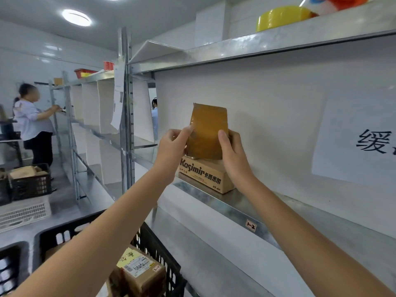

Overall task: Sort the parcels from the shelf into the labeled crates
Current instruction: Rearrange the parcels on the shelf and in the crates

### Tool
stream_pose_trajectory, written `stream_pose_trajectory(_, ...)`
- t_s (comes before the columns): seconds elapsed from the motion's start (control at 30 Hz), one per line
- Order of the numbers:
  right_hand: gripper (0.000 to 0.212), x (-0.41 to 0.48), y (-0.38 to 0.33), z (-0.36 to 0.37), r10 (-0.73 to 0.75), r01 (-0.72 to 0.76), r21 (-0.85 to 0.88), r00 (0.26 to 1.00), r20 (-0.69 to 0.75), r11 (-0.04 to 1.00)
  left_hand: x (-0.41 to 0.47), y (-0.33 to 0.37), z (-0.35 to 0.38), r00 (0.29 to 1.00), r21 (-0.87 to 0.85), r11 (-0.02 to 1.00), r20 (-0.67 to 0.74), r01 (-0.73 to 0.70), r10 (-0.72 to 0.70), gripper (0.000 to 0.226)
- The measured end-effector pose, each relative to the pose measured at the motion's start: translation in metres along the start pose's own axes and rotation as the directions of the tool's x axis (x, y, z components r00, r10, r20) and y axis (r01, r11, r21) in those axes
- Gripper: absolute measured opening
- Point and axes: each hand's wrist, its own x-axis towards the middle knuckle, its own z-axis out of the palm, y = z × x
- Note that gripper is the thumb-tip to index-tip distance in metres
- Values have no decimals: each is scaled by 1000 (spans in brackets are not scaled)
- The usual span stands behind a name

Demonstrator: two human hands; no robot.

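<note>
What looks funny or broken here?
The small brown parcel, held upright by the left hand and right hand above the Kasimir box, has a ragged, uneven top edge under shiny tape. Nothing else looks spilled or broken.

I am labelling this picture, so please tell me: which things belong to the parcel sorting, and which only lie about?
Job: brown parcel, gripped by left hand and right hand; Kasimir box on the shelf; black crate holding parcels.
Lying about: yellow basin on top shelf; paper sign; white crate.
</note>
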Motion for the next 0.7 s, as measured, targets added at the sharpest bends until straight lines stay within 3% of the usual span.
stream_pose_trajectory(0.3, 36, -47, 2, 73, -40, -25, 248, 966, 255, 969, -61, -25, -95, 967, 28, 999, -250, -35, 41, 25)
stream_pose_trajectory(0.53, 54, -88, 47, 146, 68, -204, 244, 880, 471, 948, -119, -70, -160, 931, 82, 991, -358, 107, -71, 33)
stream_pose_trajectory(0.7, 34, -128, 76, 191, 156, -349, 226, 790, 593, 909, -156, -96, -194, 871, 136, 971, -479, 198, -111, 33)
